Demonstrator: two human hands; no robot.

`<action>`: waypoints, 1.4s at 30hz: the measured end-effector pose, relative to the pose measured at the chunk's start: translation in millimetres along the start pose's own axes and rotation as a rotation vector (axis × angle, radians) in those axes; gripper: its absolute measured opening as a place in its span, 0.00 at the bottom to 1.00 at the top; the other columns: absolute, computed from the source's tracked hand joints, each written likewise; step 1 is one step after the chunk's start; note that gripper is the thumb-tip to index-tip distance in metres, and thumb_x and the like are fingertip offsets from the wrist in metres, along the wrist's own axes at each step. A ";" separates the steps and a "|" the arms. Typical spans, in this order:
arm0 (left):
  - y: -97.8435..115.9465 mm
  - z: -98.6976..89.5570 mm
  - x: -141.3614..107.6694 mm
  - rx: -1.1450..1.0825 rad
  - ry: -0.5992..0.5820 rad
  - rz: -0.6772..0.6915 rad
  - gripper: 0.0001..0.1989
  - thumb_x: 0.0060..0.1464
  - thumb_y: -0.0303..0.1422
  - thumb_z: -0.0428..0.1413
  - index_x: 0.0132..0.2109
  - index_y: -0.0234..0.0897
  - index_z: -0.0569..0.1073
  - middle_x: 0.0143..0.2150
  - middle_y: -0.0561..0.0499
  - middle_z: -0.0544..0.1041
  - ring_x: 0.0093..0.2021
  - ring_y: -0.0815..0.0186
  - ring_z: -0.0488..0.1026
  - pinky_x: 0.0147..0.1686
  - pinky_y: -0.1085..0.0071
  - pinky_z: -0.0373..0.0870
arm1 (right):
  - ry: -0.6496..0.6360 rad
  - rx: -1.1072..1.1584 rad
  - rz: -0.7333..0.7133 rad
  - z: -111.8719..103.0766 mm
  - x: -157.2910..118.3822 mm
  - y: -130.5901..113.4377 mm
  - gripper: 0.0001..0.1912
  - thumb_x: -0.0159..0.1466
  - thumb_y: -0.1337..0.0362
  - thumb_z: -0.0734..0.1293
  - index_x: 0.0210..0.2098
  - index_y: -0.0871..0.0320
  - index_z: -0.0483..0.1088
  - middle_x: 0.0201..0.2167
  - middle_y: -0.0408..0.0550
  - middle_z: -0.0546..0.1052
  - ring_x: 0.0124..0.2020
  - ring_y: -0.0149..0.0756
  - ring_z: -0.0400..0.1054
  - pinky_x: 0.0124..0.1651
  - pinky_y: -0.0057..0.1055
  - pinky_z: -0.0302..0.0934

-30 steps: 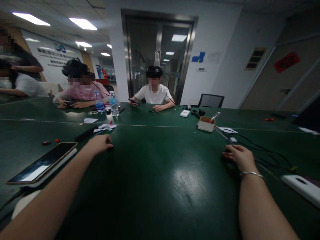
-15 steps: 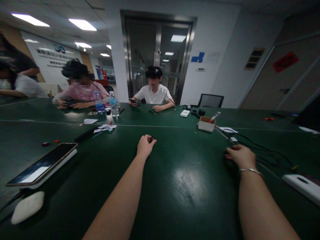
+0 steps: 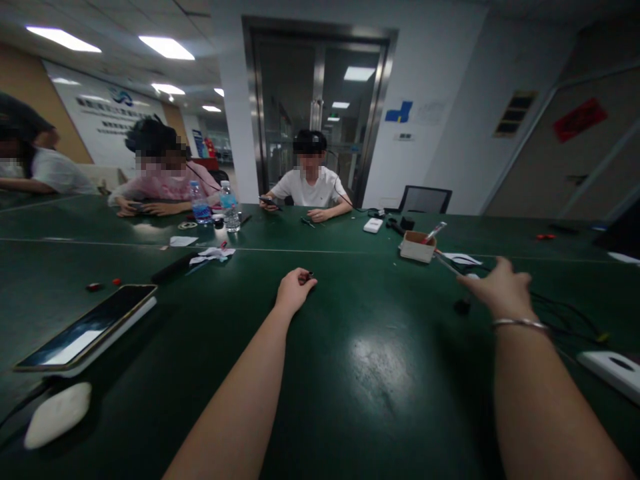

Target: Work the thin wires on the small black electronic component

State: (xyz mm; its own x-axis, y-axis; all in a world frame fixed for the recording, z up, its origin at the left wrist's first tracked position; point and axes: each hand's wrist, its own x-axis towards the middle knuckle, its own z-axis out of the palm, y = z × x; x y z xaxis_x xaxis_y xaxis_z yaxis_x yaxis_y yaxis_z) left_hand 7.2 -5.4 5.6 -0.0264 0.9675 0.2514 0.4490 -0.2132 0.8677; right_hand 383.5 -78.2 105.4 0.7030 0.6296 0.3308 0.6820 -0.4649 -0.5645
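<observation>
My left hand [image 3: 296,288] rests on the green table [image 3: 340,320] near its middle, fingers closed round a small dark object [image 3: 311,275] that is mostly hidden. To the right, my right hand [image 3: 503,290] is raised over the table with its fingers apart and nothing visible in them. Just left of and below its thumb lies a small black piece [image 3: 463,306], too dark to tell its kind. Beyond this hand stands a small open cardboard box [image 3: 418,249] with a clear, slim item [image 3: 434,233] sticking out.
Black cables [image 3: 565,313] run beside my right hand, near a white device [image 3: 613,373]. At left, a phone [image 3: 90,327] lies on a white block, behind a white rounded case [image 3: 59,415]. Water bottles [image 3: 230,210] stand farther back. A person [image 3: 313,180] sits opposite.
My right hand has opened and lifted, moving a little to the right. The small black piece now shows on the table where its fingers were. My left hand has kept its hold.
</observation>
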 end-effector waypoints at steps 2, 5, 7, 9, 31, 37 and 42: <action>0.7 1.6 0.9 -0.043 -0.029 -0.005 0.13 0.48 0.34 0.60 0.42 0.37 0.75 0.43 0.46 0.77 0.42 0.63 0.73 0.44 0.66 0.68 | -0.013 0.022 -0.178 -7.4 -14.1 -39.8 0.40 0.53 0.52 0.70 0.61 0.60 0.57 0.51 0.69 0.66 0.47 0.53 0.68 0.44 0.41 0.63; 4.2 5.2 2.8 -0.145 -0.081 0.018 0.11 0.50 0.32 0.58 0.42 0.37 0.75 0.43 0.46 0.78 0.44 0.63 0.74 0.47 0.66 0.67 | -0.417 0.249 -0.371 10.1 -53.1 -101.0 0.22 0.59 0.55 0.66 0.51 0.57 0.66 0.41 0.55 0.72 0.32 0.37 0.71 0.35 0.33 0.65; 6.4 8.0 4.6 -0.271 -0.106 0.047 0.11 0.52 0.32 0.57 0.43 0.35 0.75 0.45 0.45 0.78 0.45 0.63 0.74 0.47 0.66 0.67 | -0.826 0.325 -0.398 37.4 -84.4 -131.4 0.19 0.59 0.56 0.66 0.47 0.59 0.68 0.36 0.53 0.73 0.24 0.32 0.69 0.28 0.30 0.65; 6.7 10.4 6.5 -0.399 -0.105 0.058 0.13 0.53 0.34 0.55 0.45 0.34 0.74 0.46 0.44 0.77 0.45 0.63 0.74 0.45 0.67 0.68 | -1.137 0.398 -0.285 68.5 -111.8 -149.2 0.19 0.62 0.54 0.63 0.47 0.61 0.66 0.32 0.51 0.73 0.21 0.31 0.68 0.25 0.30 0.65; -1.4 0.5 2.5 0.232 -0.102 0.239 0.10 0.56 0.36 0.49 0.39 0.40 0.74 0.36 0.49 0.76 0.37 0.63 0.71 0.37 0.69 0.63 | -1.018 1.309 -0.111 175.1 -134.8 -120.8 0.11 0.55 0.69 0.71 0.37 0.61 0.69 0.23 0.43 0.75 0.23 0.27 0.71 0.27 0.23 0.68; -3.1 0.2 3.7 0.211 -0.166 0.153 0.17 0.59 0.41 0.44 0.31 0.39 0.72 0.28 0.52 0.74 0.32 0.66 0.69 0.35 0.71 0.61 | -1.027 1.306 -0.164 177.1 -134.9 -118.5 0.16 0.52 0.67 0.73 0.39 0.61 0.69 0.25 0.43 0.75 0.23 0.27 0.72 0.29 0.24 0.68; -3.8 -1.9 3.9 0.231 -0.155 0.087 0.21 0.60 0.44 0.41 0.29 0.38 0.70 0.25 0.52 0.71 0.28 0.66 0.67 0.30 0.71 0.58 | -1.033 1.284 -0.208 176.9 -136.8 -119.0 0.18 0.50 0.65 0.74 0.39 0.60 0.68 0.24 0.42 0.75 0.24 0.27 0.71 0.29 0.24 0.68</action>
State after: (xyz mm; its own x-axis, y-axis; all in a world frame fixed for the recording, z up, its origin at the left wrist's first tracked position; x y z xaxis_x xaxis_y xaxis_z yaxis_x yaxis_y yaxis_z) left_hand 3.8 -1.0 4.1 0.1500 0.9599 0.2367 0.6357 -0.2770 0.7206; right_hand 170.4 1.1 -6.5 -0.1515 0.9749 0.1632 -0.2273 0.1263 -0.9656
